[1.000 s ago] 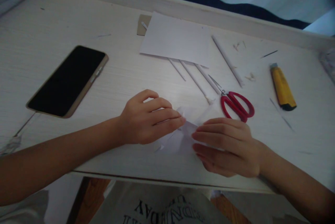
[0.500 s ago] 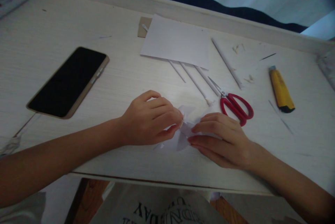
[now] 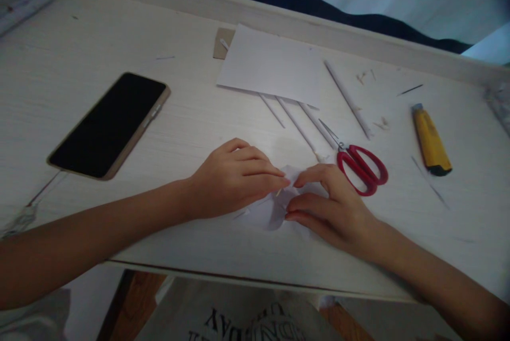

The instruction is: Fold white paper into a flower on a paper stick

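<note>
A folded white paper piece (image 3: 266, 214) lies at the front of the white desk, partly hidden under both hands. My left hand (image 3: 241, 176) is closed on its upper left part, fingertips pressed together; a small pale tip shows beneath them. From the other side my right hand (image 3: 332, 203) grips the paper's right part, thumb and fingers curved around it. Red-handled scissors (image 3: 360, 168) lie just beyond my right hand, blades partly apart. Rolled white paper sticks (image 3: 297, 126) stretch out from under a white paper sheet (image 3: 271, 67).
A dark-screened phone (image 3: 109, 126) with a cable lies at the left. To the right are a yellow glue tube (image 3: 431, 142), a thin dark needle-like stick (image 3: 410, 90), another paper roll (image 3: 348, 97) and small scraps (image 3: 382, 124). A brown card (image 3: 223, 38) pokes from under the sheet.
My left fingertips have moved slightly right, closer to my right hand, and press down on the paper. My right index finger is now more bent and raised. The view has shifted slightly.
</note>
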{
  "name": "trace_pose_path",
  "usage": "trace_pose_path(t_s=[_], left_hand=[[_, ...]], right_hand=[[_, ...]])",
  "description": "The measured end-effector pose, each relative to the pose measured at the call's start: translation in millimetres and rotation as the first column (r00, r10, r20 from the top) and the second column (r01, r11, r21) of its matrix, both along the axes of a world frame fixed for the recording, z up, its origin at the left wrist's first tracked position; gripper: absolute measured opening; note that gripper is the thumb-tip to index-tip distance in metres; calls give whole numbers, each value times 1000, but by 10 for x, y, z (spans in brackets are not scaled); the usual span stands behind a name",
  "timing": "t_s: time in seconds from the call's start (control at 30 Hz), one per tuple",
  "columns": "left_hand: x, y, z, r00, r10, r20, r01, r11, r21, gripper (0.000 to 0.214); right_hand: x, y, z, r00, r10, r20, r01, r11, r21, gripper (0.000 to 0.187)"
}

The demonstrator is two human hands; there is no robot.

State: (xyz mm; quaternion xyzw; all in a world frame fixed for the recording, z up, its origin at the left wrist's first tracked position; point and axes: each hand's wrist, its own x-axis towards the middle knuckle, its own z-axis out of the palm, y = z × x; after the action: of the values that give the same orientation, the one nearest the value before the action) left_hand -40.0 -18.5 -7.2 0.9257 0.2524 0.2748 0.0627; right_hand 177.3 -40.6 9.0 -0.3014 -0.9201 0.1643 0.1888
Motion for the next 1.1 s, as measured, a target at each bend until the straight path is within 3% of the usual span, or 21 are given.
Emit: trace_pose_path(t_s=[0.23, 0.37, 0.57, 0.67, 0.87, 1.1], left_hand=[[14, -5, -9, 1000, 13, 7, -14, 998, 56, 15], [10, 9, -12, 1000, 3, -8, -2, 997, 76, 15], [8, 33, -3, 1000, -6, 2, 5, 1000, 29, 10], [6, 36, 8, 1000, -10, 7, 10, 1000, -13, 10], [-28, 71, 36, 993, -105, -61, 99, 990, -97, 16], [-5, 106, 28, 994, -107, -34, 106, 994, -42, 15]], right_hand=[[-22, -36, -37, 997, -58, -57, 60, 997, 39, 10], [-20, -50, -61, 998, -30, -60, 36, 995, 96, 8], [-28, -56, -44, 999, 8, -51, 0, 988, 157, 9], [-24, -62, -23, 999, 40, -26, -35, 984, 173, 19], [-19, -85, -30, 999, 46, 14, -48, 963, 264, 24], [-24, -102, -53, 996, 67, 58, -80, 961, 264, 20]])
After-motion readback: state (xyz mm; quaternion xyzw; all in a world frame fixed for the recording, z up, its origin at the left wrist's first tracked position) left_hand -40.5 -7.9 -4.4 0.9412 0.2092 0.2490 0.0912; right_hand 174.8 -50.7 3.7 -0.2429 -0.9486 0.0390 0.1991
